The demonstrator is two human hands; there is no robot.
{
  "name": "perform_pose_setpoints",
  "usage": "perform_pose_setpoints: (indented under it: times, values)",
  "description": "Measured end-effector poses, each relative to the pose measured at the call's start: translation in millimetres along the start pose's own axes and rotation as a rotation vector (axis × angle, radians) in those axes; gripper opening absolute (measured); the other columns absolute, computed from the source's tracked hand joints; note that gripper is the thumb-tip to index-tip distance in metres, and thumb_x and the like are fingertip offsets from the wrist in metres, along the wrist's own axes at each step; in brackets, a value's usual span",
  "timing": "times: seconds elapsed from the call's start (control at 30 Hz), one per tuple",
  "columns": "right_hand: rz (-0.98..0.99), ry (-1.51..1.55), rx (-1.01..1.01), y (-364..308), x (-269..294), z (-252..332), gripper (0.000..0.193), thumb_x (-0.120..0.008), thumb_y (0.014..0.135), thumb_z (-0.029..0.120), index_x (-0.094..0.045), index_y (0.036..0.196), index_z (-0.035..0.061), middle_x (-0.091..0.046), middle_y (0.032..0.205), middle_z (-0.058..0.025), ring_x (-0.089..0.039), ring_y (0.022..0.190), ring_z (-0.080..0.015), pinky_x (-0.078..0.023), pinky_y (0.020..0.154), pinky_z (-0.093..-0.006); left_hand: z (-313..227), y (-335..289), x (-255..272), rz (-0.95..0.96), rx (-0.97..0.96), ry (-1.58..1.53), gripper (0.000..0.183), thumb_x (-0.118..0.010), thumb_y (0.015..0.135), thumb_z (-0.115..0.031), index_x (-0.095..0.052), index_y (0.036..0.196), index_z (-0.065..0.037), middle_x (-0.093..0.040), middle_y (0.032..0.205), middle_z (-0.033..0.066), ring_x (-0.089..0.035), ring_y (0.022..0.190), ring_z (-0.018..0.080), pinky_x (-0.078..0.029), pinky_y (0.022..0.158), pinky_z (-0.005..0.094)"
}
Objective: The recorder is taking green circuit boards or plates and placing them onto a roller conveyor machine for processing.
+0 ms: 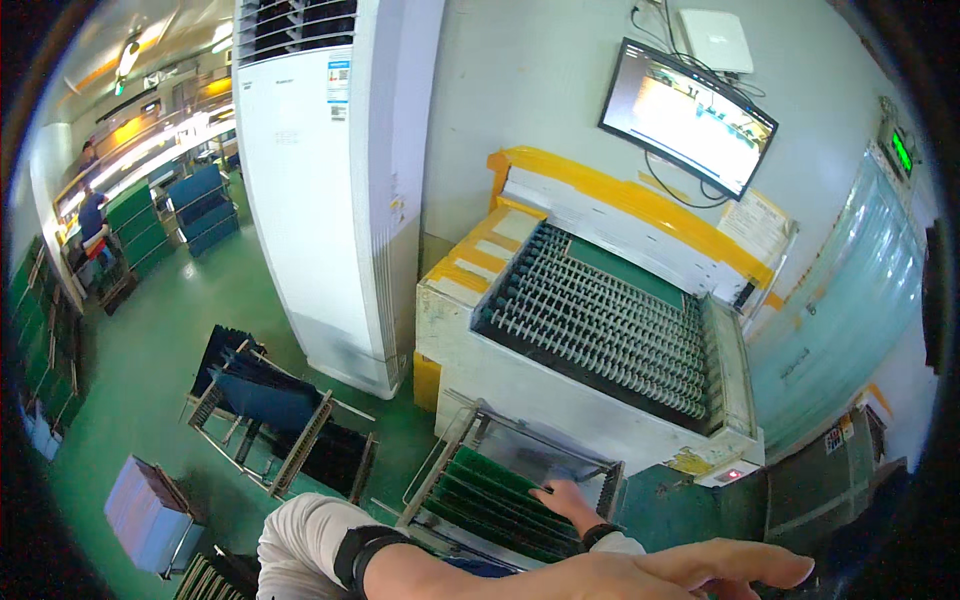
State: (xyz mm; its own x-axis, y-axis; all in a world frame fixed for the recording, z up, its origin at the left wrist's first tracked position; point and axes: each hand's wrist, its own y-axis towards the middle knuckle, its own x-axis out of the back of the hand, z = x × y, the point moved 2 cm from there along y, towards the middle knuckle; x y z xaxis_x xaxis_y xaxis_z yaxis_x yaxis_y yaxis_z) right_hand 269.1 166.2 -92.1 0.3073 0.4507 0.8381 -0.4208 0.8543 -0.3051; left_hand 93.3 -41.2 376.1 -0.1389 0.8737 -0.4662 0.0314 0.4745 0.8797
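My right hand (568,502), with a dark band at the wrist, reaches into a metal rack (462,425) of upright green panels. Its fingers are closed at the upper right edge of a green panel (490,470). Close to the camera, my left forearm crosses the lower edge from the left, a black band over its white sleeve. Pointing right, my left hand (690,570) has one finger stretched out and others bent below it. Nothing shows in that hand, though the picture's edge cuts part of it off.
Behind the rack stands a roller conveyor machine (590,320) with yellow tape. Left of it are a tall white air conditioner (310,200) and another rack (290,455) of dark panels. A screen (690,115) hangs on the wall, with a translucent curtain (840,290) to its right. One person (92,215) stands far left.
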Motion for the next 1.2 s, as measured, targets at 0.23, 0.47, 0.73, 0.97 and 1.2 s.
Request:
perform_pose_setpoints:
  times: [0.23, 0.47, 0.73, 0.97, 1.2]
  values:
    - [0.014, -0.021, -0.052, -15.5, 10.5, 7.9, 0.058, -0.069, 0.082, 0.063, -0.075, 0.098, 0.0083, -0.071, 0.090, -0.0206, -0.068, 0.087, -0.0408, -0.052, 0.076, -0.0473, 8.5, 0.3, -0.7, -0.018, 0.013, -0.108, 0.032, -0.068, 0.092, -0.029, -0.072, 0.101, 0.001, -0.044, 0.146, 0.0304, -0.053, 0.118, 0.0308, -0.042, 0.101, 0.0450]
    - [-0.038, -0.011, -0.007, -16.9, 8.7, 14.4, 0.056, -0.068, 0.083, 0.063, -0.075, 0.096, 0.0086, -0.072, 0.088, -0.0191, -0.068, 0.085, -0.0398, -0.052, 0.074, -0.0464, 5.0, -2.0, 4.3, 0.054, 0.111, -0.037, 0.040, -0.068, 0.093, -0.037, -0.071, 0.103, 0.001, -0.045, 0.143, 0.0308, -0.053, 0.119, 0.0310, -0.041, 0.100, 0.0439]
    - [-0.005, 0.012, -0.035, -19.7, 9.6, 14.7, 0.056, -0.069, 0.083, 0.062, -0.075, 0.098, 0.0088, -0.072, 0.088, -0.0186, -0.068, 0.086, -0.0387, -0.052, 0.073, -0.0450, 9.5, -0.1, -1.5, 0.063, 0.081, -0.037, 0.050, -0.066, 0.093, -0.047, -0.071, 0.103, 0.001, -0.046, 0.142, 0.0305, -0.053, 0.120, 0.0312, -0.042, 0.099, 0.0434]
    - [0.004, 0.001, -0.011, -11.9, -6.2, -2.0, 0.054, -0.068, 0.083, 0.061, -0.075, 0.103, 0.0108, -0.072, 0.094, -0.0189, -0.069, 0.091, -0.0385, -0.053, 0.078, -0.0458, 9.9, -3.5, -3.1, 0.073, 0.132, -0.010, 0.053, -0.066, 0.093, -0.050, -0.071, 0.102, 0.002, -0.047, 0.142, 0.0300, -0.053, 0.119, 0.0307, -0.042, 0.098, 0.0429]
    - [0.025, -0.046, -0.024, -17.3, 5.8, 12.7, 0.057, -0.067, 0.083, 0.063, -0.075, 0.104, 0.0108, -0.072, 0.097, -0.0191, -0.069, 0.094, -0.0384, -0.053, 0.081, -0.0459, 23.8, -3.2, -15.4, 0.003, 0.022, -0.108, 0.052, -0.065, 0.093, -0.048, -0.071, 0.101, 0.002, -0.047, 0.141, 0.0302, -0.053, 0.117, 0.0301, -0.042, 0.098, 0.0428]
